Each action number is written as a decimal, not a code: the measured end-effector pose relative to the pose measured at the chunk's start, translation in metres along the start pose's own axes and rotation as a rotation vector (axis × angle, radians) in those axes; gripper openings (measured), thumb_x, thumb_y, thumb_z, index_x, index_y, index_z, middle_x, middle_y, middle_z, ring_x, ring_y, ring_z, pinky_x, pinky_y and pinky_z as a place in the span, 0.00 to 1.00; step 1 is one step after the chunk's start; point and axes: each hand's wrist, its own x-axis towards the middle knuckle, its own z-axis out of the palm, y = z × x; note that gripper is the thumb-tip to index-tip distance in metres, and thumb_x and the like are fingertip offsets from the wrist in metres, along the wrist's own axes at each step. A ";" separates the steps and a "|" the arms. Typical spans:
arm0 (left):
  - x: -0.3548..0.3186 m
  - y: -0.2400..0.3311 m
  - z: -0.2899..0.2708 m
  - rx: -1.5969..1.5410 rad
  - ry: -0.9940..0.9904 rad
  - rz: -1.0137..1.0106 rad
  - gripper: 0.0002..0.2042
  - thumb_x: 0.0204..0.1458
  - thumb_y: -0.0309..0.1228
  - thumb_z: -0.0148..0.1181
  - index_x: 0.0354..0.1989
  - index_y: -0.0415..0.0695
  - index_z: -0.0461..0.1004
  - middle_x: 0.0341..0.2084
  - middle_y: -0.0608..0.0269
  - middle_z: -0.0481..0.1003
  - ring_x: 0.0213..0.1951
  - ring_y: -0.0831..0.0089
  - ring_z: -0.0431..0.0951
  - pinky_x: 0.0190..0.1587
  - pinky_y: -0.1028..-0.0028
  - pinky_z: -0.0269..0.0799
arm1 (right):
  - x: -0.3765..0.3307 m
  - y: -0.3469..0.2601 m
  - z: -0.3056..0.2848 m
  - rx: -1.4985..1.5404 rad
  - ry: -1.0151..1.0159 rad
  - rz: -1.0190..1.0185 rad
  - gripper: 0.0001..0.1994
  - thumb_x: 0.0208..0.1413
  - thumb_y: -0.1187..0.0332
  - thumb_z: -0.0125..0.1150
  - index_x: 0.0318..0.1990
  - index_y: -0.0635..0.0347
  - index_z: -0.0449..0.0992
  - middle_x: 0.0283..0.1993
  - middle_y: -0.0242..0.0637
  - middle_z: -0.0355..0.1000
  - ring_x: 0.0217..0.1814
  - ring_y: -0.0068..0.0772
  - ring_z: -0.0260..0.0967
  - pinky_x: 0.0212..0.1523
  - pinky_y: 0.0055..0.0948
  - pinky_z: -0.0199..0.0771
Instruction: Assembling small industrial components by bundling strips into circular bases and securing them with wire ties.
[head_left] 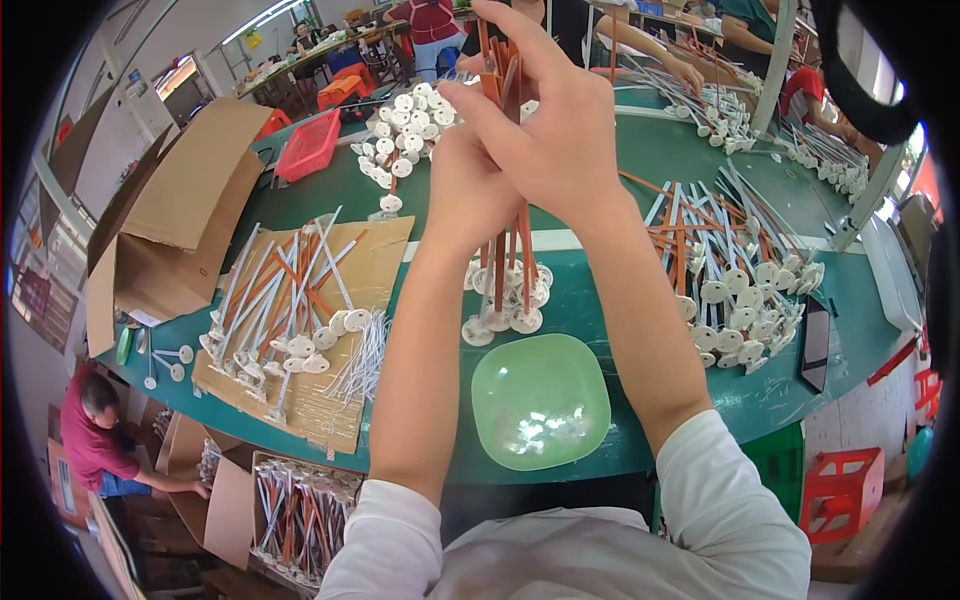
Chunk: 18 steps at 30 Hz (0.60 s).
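In front of me, both hands are raised together around an upright bundle of reddish-brown flat sticks [500, 260] with round white discs at their lower ends. My left hand [462, 190] wraps around the middle of the bundle, its fingers partly hidden behind my right wrist. Higher up, my right hand [560, 125] curls around the top part, index finger and thumb on either side of the stick tips. The discs hang just beyond a pale green plastic bowl [488, 375], which holds small clear items I cannot make out.
Loose disc-ended sticks lie on cardboard [395, 265] at left, beside thin white ties [365, 360]; more sticks [735, 300] lie at right near a phone [815, 345]. An open carton [190, 190] and red basket [308, 148] stand far left. A co-worker [100, 440] reaches into a box.
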 end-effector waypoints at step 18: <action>-0.013 0.032 0.014 -0.212 -0.092 0.031 0.07 0.38 0.26 0.62 0.23 0.37 0.71 0.14 0.62 0.69 0.19 0.77 0.66 0.25 0.74 0.63 | -0.011 -0.006 -0.013 0.263 0.157 -0.225 0.17 0.55 0.75 0.58 0.53 0.64 0.72 0.45 0.41 0.76 0.49 0.29 0.72 0.48 0.24 0.70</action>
